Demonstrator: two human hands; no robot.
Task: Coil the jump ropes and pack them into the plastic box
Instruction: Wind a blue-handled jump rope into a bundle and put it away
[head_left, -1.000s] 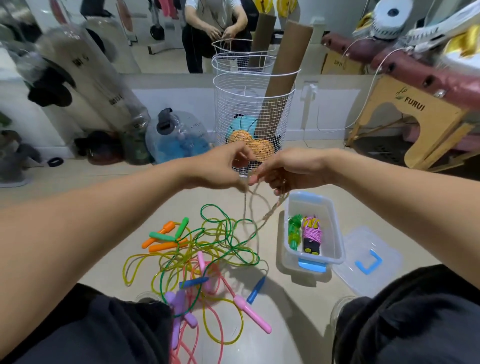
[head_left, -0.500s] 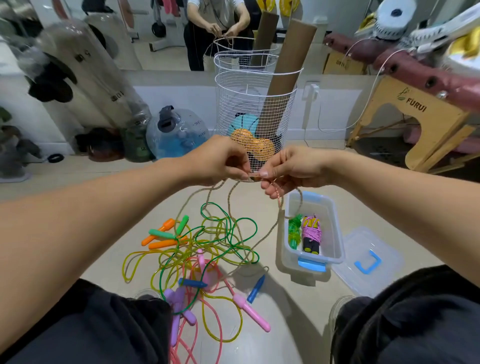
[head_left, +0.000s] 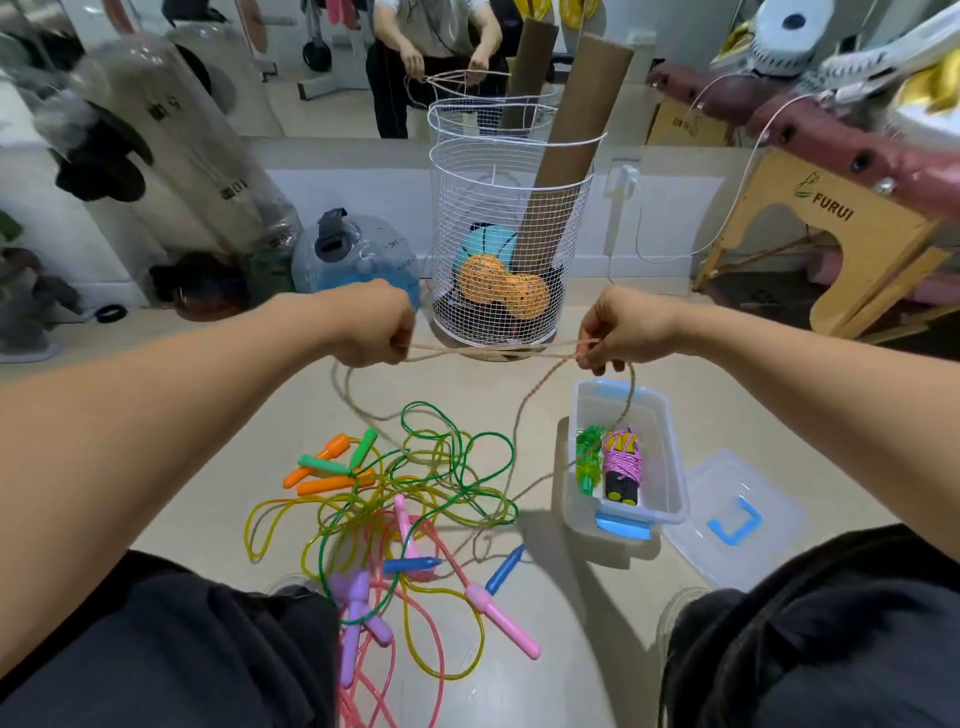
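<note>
Tan twine rope (head_left: 493, 353) stretches taut between left grip (head_left: 376, 332) and right grip (head_left: 618, 332), both pinching it.

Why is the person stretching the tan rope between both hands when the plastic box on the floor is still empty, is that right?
Not quite. The head view shows the plastic box already holds two coiled ropes, a green one and a pink one. The left hand and right hand do stretch the tan rope.

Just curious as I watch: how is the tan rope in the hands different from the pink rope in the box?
The tan rope is stretched between both hands, its rest trailing loose to the floor; the pink rope is wound into a tight bundle. The tan one is outside the plastic box; the pink one lies inside.
</note>
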